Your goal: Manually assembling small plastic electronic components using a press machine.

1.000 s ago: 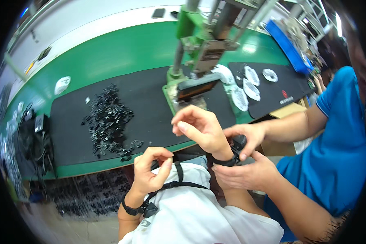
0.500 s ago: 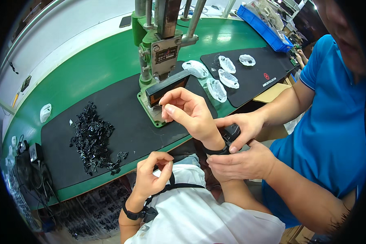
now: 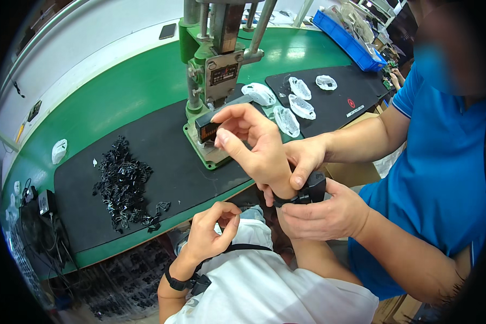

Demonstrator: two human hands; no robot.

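Observation:
My right hand (image 3: 254, 148) is raised in front of the green press, its fingers loosely curled, thumb apart from the index finger, nothing in it. A black wrist-worn device (image 3: 314, 186) sits on a strap round my right wrist. A co-worker in a blue shirt (image 3: 429, 178) handles it with both hands, one hand (image 3: 332, 213) below the strap and the other (image 3: 305, 156) on top. Near my white shirt, my left hand (image 3: 213, 229) is closed in a loose curl, thumb by the index fingertip, with no object visible. A black strap (image 3: 178, 281) circles my left wrist.
The green press (image 3: 208, 81) stands on a black mat (image 3: 194, 175) on the green table (image 3: 140, 73). Small black parts (image 3: 121, 186) are heaped at left. White plastic bags (image 3: 286, 121) lie right of the press. A blue bin (image 3: 351, 43) is at far right; cables (image 3: 48, 232) hang at left.
The co-worker's upper hand has shifted, and the black wrist device now shows more fully, turned upward. My left hand has moved slightly right; my right thumb has opened a little from the index finger.

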